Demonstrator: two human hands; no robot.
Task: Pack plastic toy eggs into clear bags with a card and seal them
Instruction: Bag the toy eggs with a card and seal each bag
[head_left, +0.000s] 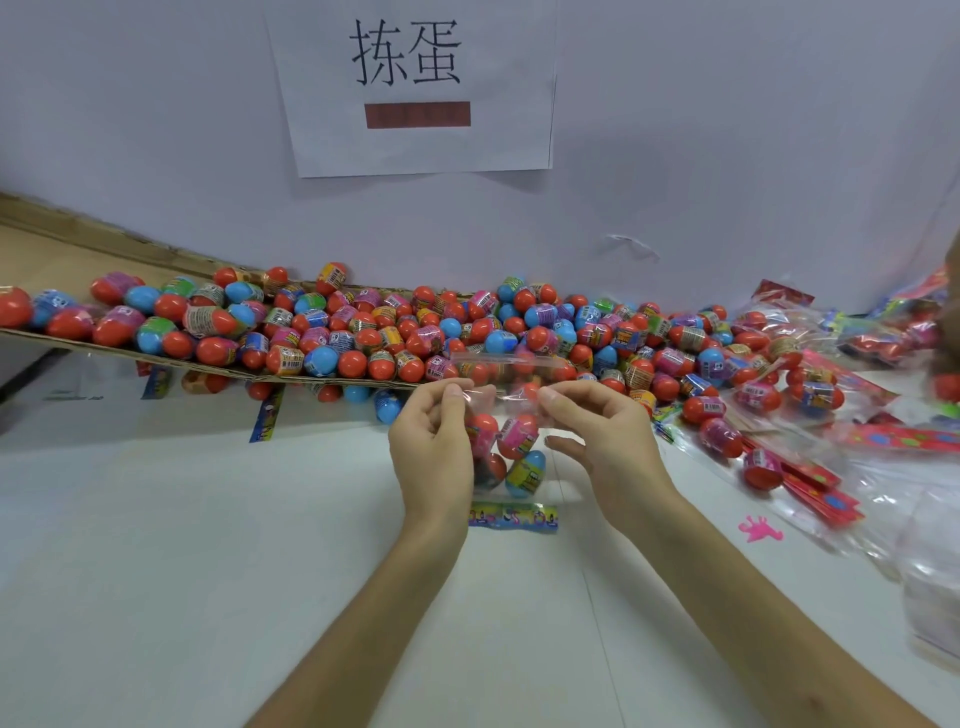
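A clear bag (511, 395) hangs above the white table with several toy eggs (517, 436) inside, red, pink and blue. My left hand (434, 441) pinches the bag's top at its left side. My right hand (597, 431) pinches the top at its right side. The bag's flap stands up between my thumbs. A colourful card strip (513, 517) lies flat on the table just under the bag. A big heap of loose eggs (395, 332) runs along the wall behind.
A cardboard sheet (78, 260) slants at the back left, holding part of the heap. Filled bags and red cards (810, 410) lie at the right. A pink toy figure (758, 529) sits on the table (182, 545). A paper sign (415, 83) hangs on the wall.
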